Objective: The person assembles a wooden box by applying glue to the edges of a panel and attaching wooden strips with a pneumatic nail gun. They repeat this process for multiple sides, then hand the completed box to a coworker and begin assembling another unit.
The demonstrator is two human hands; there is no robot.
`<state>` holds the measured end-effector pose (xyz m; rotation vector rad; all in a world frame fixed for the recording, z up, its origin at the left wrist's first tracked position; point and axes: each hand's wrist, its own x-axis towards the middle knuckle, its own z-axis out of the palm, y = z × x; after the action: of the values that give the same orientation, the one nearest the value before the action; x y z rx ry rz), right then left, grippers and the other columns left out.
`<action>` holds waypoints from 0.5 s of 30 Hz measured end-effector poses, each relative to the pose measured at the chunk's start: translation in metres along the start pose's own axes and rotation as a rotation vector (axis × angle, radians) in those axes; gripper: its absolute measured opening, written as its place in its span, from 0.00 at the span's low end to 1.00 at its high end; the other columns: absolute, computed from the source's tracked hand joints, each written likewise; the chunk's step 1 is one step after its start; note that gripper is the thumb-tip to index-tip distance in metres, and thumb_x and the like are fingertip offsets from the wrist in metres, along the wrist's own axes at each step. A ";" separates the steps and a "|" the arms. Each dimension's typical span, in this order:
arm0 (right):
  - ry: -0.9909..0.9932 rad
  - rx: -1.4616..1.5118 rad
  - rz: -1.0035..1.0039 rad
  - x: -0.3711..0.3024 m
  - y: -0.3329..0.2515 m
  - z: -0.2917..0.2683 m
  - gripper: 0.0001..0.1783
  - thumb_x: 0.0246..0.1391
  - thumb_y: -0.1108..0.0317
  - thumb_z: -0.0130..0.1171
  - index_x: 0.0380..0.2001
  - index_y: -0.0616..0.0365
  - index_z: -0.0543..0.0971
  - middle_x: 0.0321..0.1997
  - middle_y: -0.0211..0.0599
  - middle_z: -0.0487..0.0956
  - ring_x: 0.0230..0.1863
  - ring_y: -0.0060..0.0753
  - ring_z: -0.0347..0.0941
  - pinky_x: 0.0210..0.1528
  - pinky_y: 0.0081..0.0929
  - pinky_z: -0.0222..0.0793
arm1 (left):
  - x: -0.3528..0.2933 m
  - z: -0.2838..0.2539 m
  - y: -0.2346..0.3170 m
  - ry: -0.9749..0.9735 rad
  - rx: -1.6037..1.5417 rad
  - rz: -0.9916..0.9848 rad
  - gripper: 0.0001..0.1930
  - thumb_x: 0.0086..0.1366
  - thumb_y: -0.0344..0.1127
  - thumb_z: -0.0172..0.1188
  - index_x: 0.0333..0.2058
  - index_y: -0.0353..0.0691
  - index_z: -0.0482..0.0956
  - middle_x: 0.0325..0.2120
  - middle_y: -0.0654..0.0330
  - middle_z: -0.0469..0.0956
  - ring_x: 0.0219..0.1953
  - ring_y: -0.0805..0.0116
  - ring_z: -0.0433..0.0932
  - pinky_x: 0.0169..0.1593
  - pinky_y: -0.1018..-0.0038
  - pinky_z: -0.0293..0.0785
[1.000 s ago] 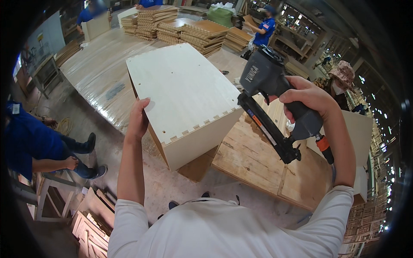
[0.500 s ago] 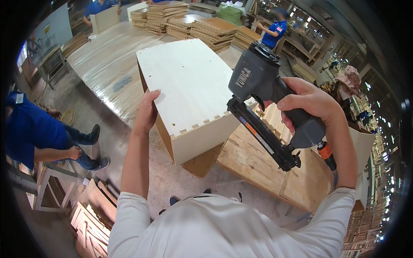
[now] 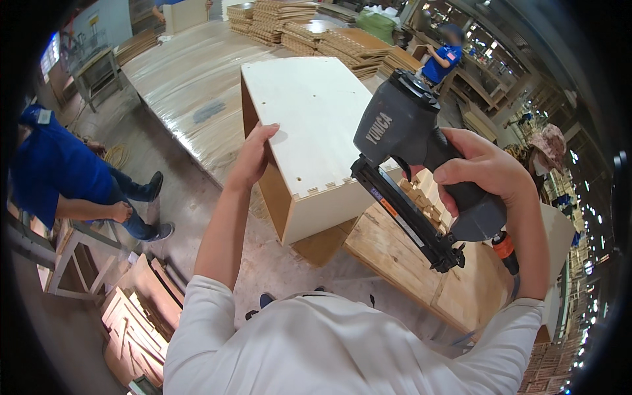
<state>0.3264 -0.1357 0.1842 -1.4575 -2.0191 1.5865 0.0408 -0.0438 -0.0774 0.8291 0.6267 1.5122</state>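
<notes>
My left hand (image 3: 253, 153) is closed on the left edge of a pale wooden box (image 3: 313, 115), its thumb lying on the white top panel. Small holes dot that panel, and interlocking finger joints run along its near edge. In my right hand (image 3: 487, 164) is a dark grey pneumatic nail gun (image 3: 395, 122), gripped by its handle. Its long black magazine (image 3: 408, 217) slants down in front of the box's right side. An orange hose fitting (image 3: 504, 245) hangs at the base of the handle. The gun's nose hovers near the box; whether they touch, I cannot tell.
Under the box's right side stands a wooden bench (image 3: 395, 257). A large film-covered table (image 3: 178, 92) lies beyond, with stacked panels (image 3: 316, 36) at its back. A person in blue (image 3: 66, 158) stands at left, near wood offcuts (image 3: 135, 322). Other people work farther off.
The surroundings and the box have shifted to the right in the picture. Both hands keep their holds, on the box and on the nail gun.
</notes>
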 end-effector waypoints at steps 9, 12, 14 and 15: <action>-0.172 0.021 -0.044 0.017 -0.013 0.030 0.16 0.48 0.69 0.57 0.38 0.67 0.70 0.26 0.34 0.72 0.19 0.24 0.73 0.20 0.22 0.71 | -0.004 0.004 0.007 -0.026 -0.014 0.008 0.20 0.63 0.35 0.49 0.52 0.33 0.64 0.45 0.56 0.72 0.45 0.68 0.73 0.51 0.71 0.69; -0.178 -0.034 -0.031 0.021 -0.020 0.038 0.16 0.47 0.69 0.58 0.37 0.67 0.70 0.26 0.34 0.72 0.19 0.24 0.73 0.20 0.23 0.72 | -0.005 0.005 0.007 -0.013 0.009 0.028 0.18 0.64 0.35 0.48 0.51 0.35 0.66 0.45 0.58 0.74 0.46 0.68 0.73 0.52 0.70 0.68; -0.182 -0.036 -0.025 0.022 -0.018 0.036 0.16 0.47 0.69 0.58 0.38 0.68 0.70 0.26 0.35 0.72 0.19 0.24 0.73 0.21 0.24 0.72 | -0.005 0.007 0.006 -0.013 0.026 -0.006 0.18 0.64 0.37 0.48 0.50 0.36 0.68 0.44 0.59 0.75 0.47 0.67 0.74 0.53 0.69 0.67; -0.182 -0.036 -0.021 0.021 -0.016 0.033 0.16 0.47 0.69 0.58 0.38 0.68 0.69 0.25 0.35 0.72 0.19 0.24 0.73 0.21 0.24 0.72 | -0.004 0.009 0.006 -0.016 0.031 -0.044 0.18 0.64 0.38 0.48 0.49 0.36 0.69 0.44 0.59 0.75 0.46 0.66 0.74 0.53 0.68 0.67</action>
<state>0.2848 -0.1396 0.1750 -1.3431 -2.1632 1.7402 0.0444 -0.0495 -0.0683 0.8448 0.6542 1.4577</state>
